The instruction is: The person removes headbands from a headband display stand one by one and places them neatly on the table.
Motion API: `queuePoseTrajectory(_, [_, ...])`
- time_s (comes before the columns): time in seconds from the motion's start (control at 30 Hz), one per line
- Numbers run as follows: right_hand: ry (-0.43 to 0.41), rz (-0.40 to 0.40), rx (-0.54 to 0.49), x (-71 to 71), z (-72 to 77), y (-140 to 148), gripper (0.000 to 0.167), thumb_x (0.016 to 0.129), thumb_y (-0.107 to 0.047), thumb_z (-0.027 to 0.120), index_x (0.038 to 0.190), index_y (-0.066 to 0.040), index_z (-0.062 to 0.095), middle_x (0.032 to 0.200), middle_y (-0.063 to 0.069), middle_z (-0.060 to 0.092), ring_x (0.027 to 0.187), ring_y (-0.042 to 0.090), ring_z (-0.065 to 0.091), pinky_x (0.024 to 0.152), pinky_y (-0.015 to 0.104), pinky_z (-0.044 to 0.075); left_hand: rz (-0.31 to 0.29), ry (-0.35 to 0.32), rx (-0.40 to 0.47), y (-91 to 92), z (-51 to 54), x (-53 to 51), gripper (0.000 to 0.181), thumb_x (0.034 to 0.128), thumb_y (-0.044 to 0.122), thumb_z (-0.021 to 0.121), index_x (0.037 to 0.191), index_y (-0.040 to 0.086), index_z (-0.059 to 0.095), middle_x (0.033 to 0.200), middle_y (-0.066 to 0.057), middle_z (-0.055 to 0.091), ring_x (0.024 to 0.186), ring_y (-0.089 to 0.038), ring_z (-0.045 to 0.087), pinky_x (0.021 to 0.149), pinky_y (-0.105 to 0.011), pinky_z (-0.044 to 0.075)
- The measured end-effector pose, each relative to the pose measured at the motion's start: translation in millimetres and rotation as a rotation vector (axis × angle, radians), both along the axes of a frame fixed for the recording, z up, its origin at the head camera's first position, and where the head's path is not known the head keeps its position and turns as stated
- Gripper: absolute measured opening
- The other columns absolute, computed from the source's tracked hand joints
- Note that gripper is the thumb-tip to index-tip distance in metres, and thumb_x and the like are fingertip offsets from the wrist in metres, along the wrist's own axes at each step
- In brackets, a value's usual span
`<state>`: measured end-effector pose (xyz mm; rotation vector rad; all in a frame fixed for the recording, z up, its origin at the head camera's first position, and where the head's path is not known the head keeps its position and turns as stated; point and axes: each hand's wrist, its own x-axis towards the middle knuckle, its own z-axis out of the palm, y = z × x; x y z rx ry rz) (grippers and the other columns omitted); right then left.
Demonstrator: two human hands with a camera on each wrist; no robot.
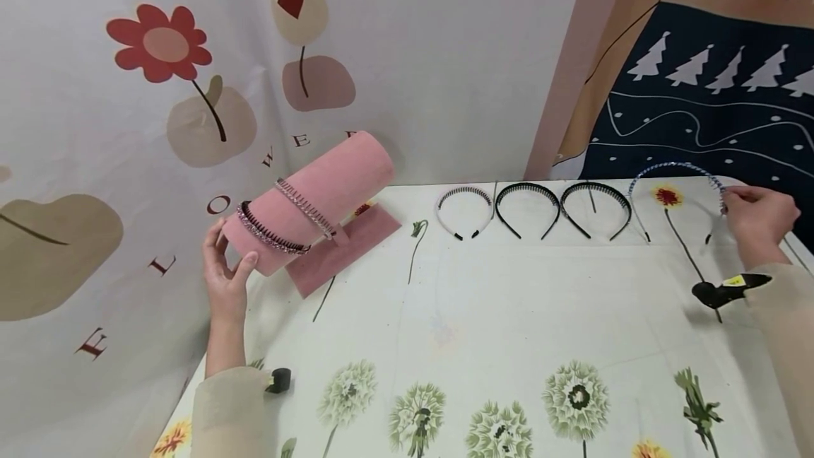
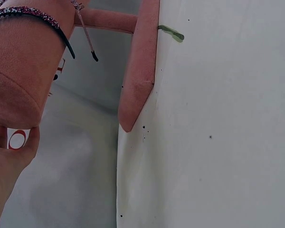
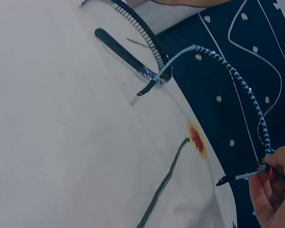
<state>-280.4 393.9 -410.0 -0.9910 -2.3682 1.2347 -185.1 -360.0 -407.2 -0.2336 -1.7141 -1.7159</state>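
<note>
My left hand (image 1: 224, 285) grips the near end of a pink padded headband stand (image 1: 346, 168), thumb on one side and fingers on the other. Two headbands sit around its roll: a dark toothed one with glittery pink-purple stones (image 1: 270, 235) near my hand, and a pale glittery toothed one (image 1: 302, 201) further along. Over at the far right, my right hand (image 1: 761, 221) pinches one side of a light-blue wrapped headband (image 3: 249, 90). That headband's two dark-tipped ends point downward, and its arch is upright above the table's back edge.
Left of the blue headband, a row along the table's back edge holds a pale toothed headband (image 1: 464, 191) and two black ones, the middle (image 1: 528, 186) and the right (image 1: 596, 186). A printed curtain (image 1: 445, 55) hangs behind the flower-patterned tablecloth (image 1: 496, 316).
</note>
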Motion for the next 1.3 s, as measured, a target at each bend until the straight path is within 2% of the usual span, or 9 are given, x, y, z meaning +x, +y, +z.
queuePoseTrajectory(0.17, [0.026,-0.038,-0.052,1.6,-5.0,5,0.036,0.1,-0.026,0.048,0.069,-0.044,0.05,0.04,-0.04,0.031,0.092,-0.008,0.047,0.125,0.035,0.007,0.004,-0.002,-0.001,-0.5,0.2,-0.4,0.068,0.0831,-0.006,0.062,0.147,0.01,0.045,0.15,-0.008,0.047,0.14,-0.025,0.038,0.093,-0.017,0.051])
queuePoseTrajectory(0.3, [0.016,-0.054,-0.052,0.6,-9.9,6,0.029,0.101,-0.023,0.047,0.085,-0.044,0.059,0.04,-0.038,0.028,0.139,0.024,0.042,0.125,0.04,0.008,0.001,-0.013,-0.007,-0.1,0.5,0.4,0.068,0.0836,-0.005,0.062,0.147,0.01,0.044,0.149,-0.006,0.047,0.14,-0.023,0.037,0.094,-0.017,0.05])
queuePoseTrajectory(0.4, [-0.011,-0.06,-0.038,-0.4,-12.7,7,0.026,0.101,-0.024,0.047,0.106,-0.045,0.061,0.039,-0.038,0.026,0.136,0.023,0.044,0.125,0.038,0.014,0.004,-0.024,-0.013,0.0,1.0,1.2,0.068,0.084,-0.005,0.062,0.148,0.01,0.043,0.149,-0.004,0.047,0.14,-0.023,0.037,0.095,-0.017,0.049])
queuePoseTrajectory(0.47, [-0.026,-0.059,-0.025,-0.9,-14.7,8,0.032,0.101,-0.023,0.047,0.126,-0.035,0.063,0.039,-0.038,0.025,0.113,0.01,0.054,0.124,0.038,0.019,0.01,-0.032,-0.017,-0.1,1.4,1.7,0.068,0.084,-0.005,0.062,0.148,0.01,0.042,0.149,-0.004,0.047,0.14,-0.023,0.036,0.096,-0.018,0.048])
queuePoseTrajectory(0.57, [-0.052,-0.06,-0.014,-0.5,-15.8,8,0.036,0.101,-0.025,0.047,0.136,-0.023,0.058,0.039,-0.038,0.024,0.08,-0.012,0.035,0.123,0.038,0.023,0.023,-0.044,-0.026,-0.8,1.4,1.8,0.069,0.084,-0.004,0.062,0.148,0.011,0.042,0.149,-0.003,0.047,0.139,-0.022,0.037,0.096,-0.019,0.048])
queuePoseTrajectory(0.7, [-0.053,-0.038,-0.003,2.1,-15.2,6,0.038,0.102,-0.024,0.047,0.137,-0.013,0.059,0.037,-0.038,0.022,0.071,-0.016,0.021,0.124,0.04,0.017,0.031,-0.062,-0.033,-1.8,0.9,1.4,0.069,0.0845,-0.004,0.062,0.149,0.011,0.041,0.15,-0.003,0.046,0.14,-0.022,0.036,0.096,-0.02,0.047])
queuePoseTrajectory(1.03, [-0.082,-0.007,-0.004,1.9,-19.2,8,0.032,0.103,-0.021,0.047,0.131,-0.02,0.061,0.035,-0.037,0.023,0.061,-0.014,0.023,0.121,0.036,0.021,0.034,-0.067,-0.053,0.1,3.0,2.2,0.07,0.0839,-0.003,0.063,0.149,0.011,0.041,0.151,-0.003,0.045,0.141,-0.023,0.035,0.098,-0.022,0.047])
queuePoseTrajectory(1.17, [-0.102,-0.006,-0.028,-0.4,-21.8,10,0.02,0.102,-0.017,0.048,0.103,-0.032,0.062,0.035,-0.035,0.026,0.051,-0.015,0.028,0.091,0.019,0.043,0.031,-0.059,-0.049,0.0,2.3,2.3,0.07,0.083,-0.003,0.063,0.148,0.012,0.042,0.151,-0.004,0.046,0.141,-0.023,0.035,0.098,-0.021,0.047])
queuePoseTrajectory(1.3, [-0.105,-0.005,-0.05,-1.8,-23.9,11,0.023,0.102,-0.014,0.048,0.087,-0.03,0.054,0.036,-0.034,0.028,0.043,-0.016,0.033,0.05,0.009,0.034,0.029,-0.05,-0.042,0.2,3.0,2.4,0.07,0.0824,-0.003,0.063,0.147,0.012,0.044,0.151,-0.004,0.046,0.141,-0.022,0.037,0.098,-0.021,0.048])
